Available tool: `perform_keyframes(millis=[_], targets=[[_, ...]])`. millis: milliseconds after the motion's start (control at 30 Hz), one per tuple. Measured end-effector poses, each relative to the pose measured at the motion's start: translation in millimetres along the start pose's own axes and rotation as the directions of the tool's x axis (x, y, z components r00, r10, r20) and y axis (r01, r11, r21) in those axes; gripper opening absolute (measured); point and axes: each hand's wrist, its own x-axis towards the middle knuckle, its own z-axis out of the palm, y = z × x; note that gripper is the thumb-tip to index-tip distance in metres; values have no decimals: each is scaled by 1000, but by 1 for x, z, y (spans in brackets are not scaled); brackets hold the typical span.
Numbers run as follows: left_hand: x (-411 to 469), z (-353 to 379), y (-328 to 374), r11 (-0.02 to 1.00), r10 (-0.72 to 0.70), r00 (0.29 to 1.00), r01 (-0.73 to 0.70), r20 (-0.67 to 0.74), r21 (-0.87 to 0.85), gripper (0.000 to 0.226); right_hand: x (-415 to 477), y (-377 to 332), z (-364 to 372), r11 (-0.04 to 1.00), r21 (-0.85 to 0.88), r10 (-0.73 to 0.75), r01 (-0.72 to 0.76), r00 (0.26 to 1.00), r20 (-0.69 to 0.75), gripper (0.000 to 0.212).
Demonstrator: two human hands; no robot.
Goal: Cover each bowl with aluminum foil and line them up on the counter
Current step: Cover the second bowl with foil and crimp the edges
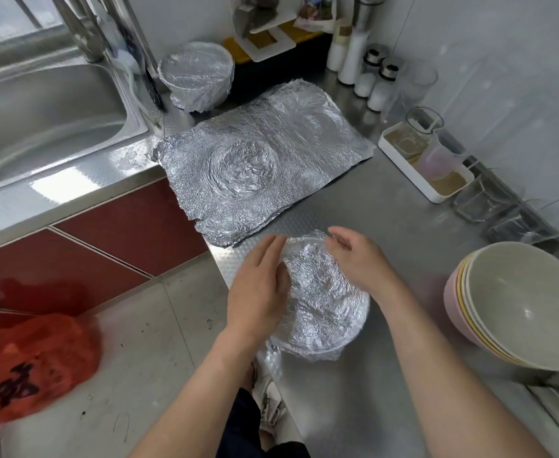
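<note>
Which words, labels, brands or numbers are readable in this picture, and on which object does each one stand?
Orange plastic bag: large black printed characters, too blurred to read.
Packets on the back rack: some coloured print, too small and blurred to read.
Nothing else in view shows any readable text.

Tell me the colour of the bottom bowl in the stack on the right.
Pink; the bottom bowl shows best in the head view.
</note>
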Motion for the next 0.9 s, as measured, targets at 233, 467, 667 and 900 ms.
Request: perform_keyframes(millis=[233,467,667,900], targets=[[-15,20,2,994,-94,995,92,-33,-53,44,2,-2,10,998,-11,-68,67,998,-7,23],[0,12,-3,1000,13,1000,-13,-5,-23,45,-5,7,16,998,-28,-62,59,990,-129,29],[13,-3,-3,993,110,992,-112,66,24,48,-13,4,7,999,29,-13,17,994,-110,40],[55,-2,12,971,96,985,-124,143,203,26,-2,-12,9,982,-134,-146,133,985,-91,29]])
